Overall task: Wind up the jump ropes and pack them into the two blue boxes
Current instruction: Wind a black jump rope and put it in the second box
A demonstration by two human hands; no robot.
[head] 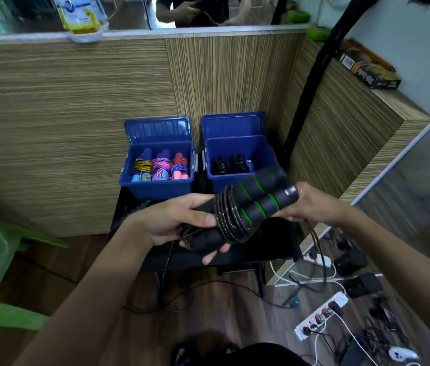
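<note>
On the black bench [274, 244] sit two blue boxes: left box [155, 187] holds three bright ropes [160, 166], right box [237, 182] two black ropes [231, 165]. My left hand [174, 220] and right hand [314, 204] grip one black jump rope [245, 210].

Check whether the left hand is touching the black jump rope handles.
Touching. The head view shows the left hand wrapped around one end of the black jump rope handles, thumb on top beside the wound cord, fingertips showing underneath.
</note>
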